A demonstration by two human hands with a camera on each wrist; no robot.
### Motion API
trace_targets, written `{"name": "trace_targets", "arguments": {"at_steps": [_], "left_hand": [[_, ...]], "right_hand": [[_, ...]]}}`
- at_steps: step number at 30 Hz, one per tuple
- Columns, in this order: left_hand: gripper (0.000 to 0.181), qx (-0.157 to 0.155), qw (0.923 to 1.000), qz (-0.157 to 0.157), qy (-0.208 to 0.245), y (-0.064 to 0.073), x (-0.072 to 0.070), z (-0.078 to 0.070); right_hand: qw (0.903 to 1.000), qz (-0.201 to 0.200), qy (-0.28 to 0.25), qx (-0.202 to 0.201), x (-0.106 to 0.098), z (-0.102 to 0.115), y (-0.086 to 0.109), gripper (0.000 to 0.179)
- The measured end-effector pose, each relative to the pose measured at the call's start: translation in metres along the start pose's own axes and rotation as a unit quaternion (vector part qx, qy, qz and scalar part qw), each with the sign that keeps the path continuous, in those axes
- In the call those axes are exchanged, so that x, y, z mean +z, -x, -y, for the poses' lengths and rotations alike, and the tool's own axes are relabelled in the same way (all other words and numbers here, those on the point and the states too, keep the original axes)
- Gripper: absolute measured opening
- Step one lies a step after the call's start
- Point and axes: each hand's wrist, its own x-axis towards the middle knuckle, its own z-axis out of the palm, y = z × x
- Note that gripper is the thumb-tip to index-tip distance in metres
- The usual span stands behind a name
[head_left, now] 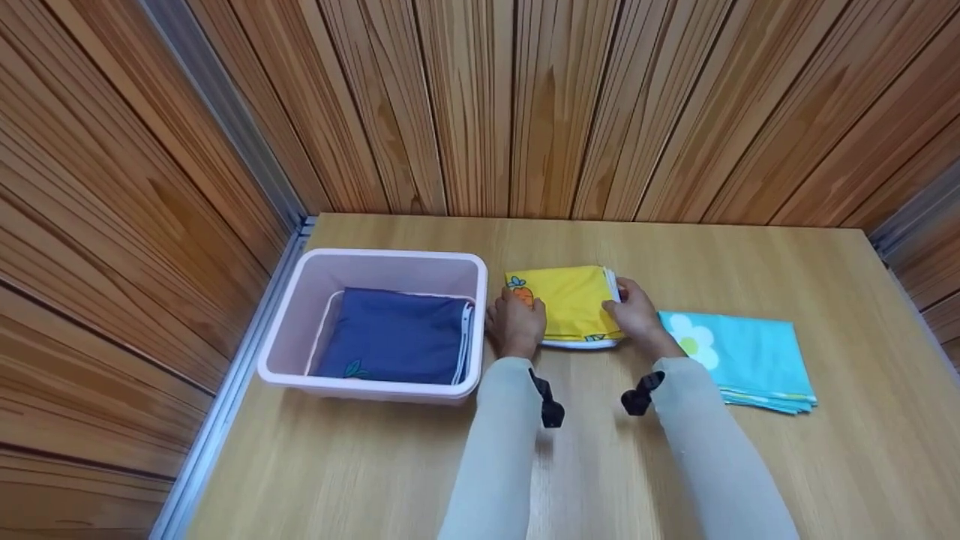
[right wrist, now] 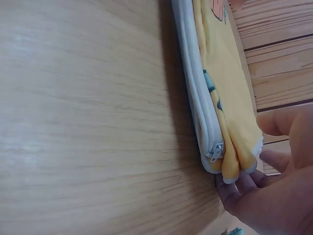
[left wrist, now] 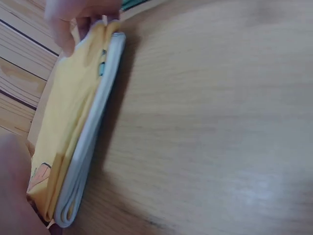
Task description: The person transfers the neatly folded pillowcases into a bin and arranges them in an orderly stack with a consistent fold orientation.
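Note:
A folded yellow cushion cover [head_left: 574, 300] with carrot prints, white edging and a zip pull [right wrist: 216, 151] at one corner lies on the table. My left hand [head_left: 519, 324] grips its left end, beside the bin. At the opposite end, my right hand [head_left: 641, 315] holds the right edge, thumb on top and fingers underneath, as the right wrist view shows. The left wrist view catches only part of my left hand [left wrist: 17, 188], next to the carrot print. The cover's folded layers [left wrist: 93, 122] are stacked along the near side.
A pink plastic bin [head_left: 300, 259] stands to the left, with a folded navy cloth [head_left: 405, 334] inside. On the right lies a folded turquoise cloth [head_left: 757, 349] with a white flower, close to my right forearm. Wood-panelled walls [head_left: 480, 105] border the table [head_left: 360, 465].

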Motion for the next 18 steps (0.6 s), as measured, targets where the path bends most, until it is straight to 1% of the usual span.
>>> {"name": "trace_targets", "arguments": {"at_steps": [2, 4, 6, 8, 11, 13, 14, 18], "left_hand": [[0.062, -0.009, 0.9997, -0.001, 0.021, 0.000, 0.001, 0.000], [0.051, -0.015, 0.9989, -0.002, 0.043, 0.000, 0.001, 0.000], [0.042, -0.014, 0.9978, 0.002, 0.065, -0.002, 0.001, 0.001], [0.037, -0.010, 0.9966, 0.011, 0.081, -0.003, 0.001, 0.002], [0.041, 0.002, 0.9952, 0.017, 0.096, -0.005, 0.000, 0.005], [0.047, 0.008, 0.9934, 0.015, 0.114, -0.005, -0.001, 0.007], [0.049, 0.012, 0.9922, 0.013, 0.123, -0.004, 0.000, 0.007], [0.055, 0.014, 0.9852, 0.016, 0.170, -0.002, 0.002, 0.010]], "right_hand": [[0.9999, 0.000, -0.004, 0.010, -0.001, -0.001, 0.001, 0.067], [0.9997, 0.002, -0.015, 0.020, -0.002, -0.002, 0.000, 0.067], [0.9992, 0.000, -0.026, 0.030, -0.004, -0.004, 0.001, 0.068], [0.9984, -0.007, -0.038, 0.041, -0.005, -0.005, 0.000, 0.068], [0.9970, -0.013, -0.057, 0.052, -0.006, -0.007, -0.001, 0.067], [0.9968, -0.017, -0.064, 0.045, -0.006, -0.008, -0.001, 0.068], [0.9966, -0.018, -0.069, 0.042, -0.007, -0.009, -0.001, 0.068], [0.9949, -0.021, -0.091, 0.038, -0.009, -0.012, -0.001, 0.068]]}}
